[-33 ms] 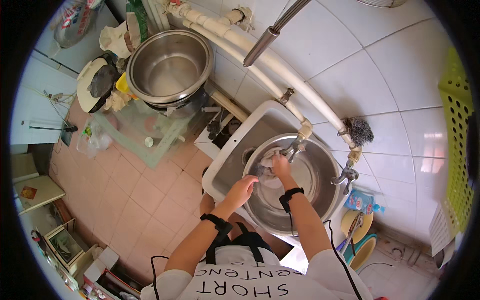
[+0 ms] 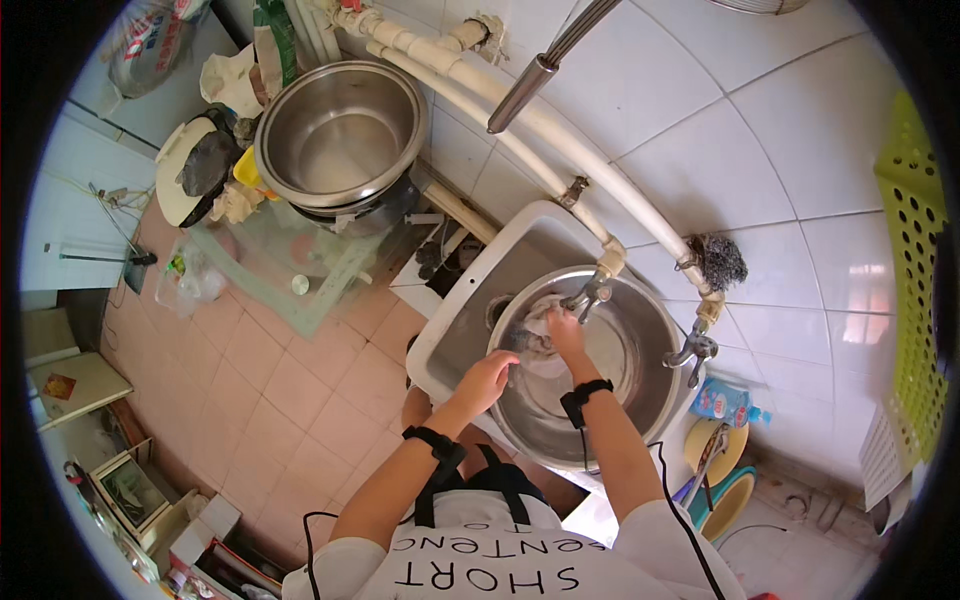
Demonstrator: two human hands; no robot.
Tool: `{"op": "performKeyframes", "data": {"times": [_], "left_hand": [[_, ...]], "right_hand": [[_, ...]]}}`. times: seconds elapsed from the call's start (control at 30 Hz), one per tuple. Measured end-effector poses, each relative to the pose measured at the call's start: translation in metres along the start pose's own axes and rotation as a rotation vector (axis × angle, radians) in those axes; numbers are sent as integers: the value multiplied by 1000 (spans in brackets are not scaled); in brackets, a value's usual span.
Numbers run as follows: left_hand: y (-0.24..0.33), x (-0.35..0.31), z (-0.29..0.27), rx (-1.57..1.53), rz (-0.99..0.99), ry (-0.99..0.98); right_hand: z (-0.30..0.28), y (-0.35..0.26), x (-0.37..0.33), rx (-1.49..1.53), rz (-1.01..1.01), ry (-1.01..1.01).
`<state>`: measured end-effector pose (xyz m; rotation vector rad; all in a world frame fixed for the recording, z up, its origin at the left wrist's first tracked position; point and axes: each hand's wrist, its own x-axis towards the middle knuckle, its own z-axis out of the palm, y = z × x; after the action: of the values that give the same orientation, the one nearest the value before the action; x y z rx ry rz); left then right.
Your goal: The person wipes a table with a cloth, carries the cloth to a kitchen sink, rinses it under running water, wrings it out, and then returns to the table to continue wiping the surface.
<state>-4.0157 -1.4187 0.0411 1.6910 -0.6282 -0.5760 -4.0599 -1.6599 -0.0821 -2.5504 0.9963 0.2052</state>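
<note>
A round stainless steel basin [image 2: 655, 400] stands in the white sink [image 2: 445, 335], below a metal tap [image 2: 588, 295]. Inside the basin, against its left side, lies a wet, whitish-grey cloth [image 2: 540, 342]. My right hand [image 2: 566, 332] reaches in under the tap, its fingers closed on the cloth; their tips are partly hidden. At the basin's left rim, my left hand [image 2: 487, 380] has its fingers curled and closed over the edge. Both wrists wear black bands.
A second tap [image 2: 690, 352] juts from the wall pipe at the right. Beside the sink are a blue bottle [image 2: 722, 402] and stacked bowls [image 2: 728, 505]. A large steel pot [image 2: 342, 135] sits on a glass table [image 2: 320, 310] at the far left. A metal-handled whisk [image 2: 525, 92] hangs above.
</note>
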Motion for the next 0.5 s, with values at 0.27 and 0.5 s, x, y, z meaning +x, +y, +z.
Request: {"op": "performKeyframes", "data": {"times": [0.27,0.5], "left_hand": [[-3,0,-6,-37,-125,-49],[-3,3,-1,15,-50,-48]], "right_hand": [[-101,-20,-92,567,96,-234],[-77,-53,-130,-217,-266,-96]]}}
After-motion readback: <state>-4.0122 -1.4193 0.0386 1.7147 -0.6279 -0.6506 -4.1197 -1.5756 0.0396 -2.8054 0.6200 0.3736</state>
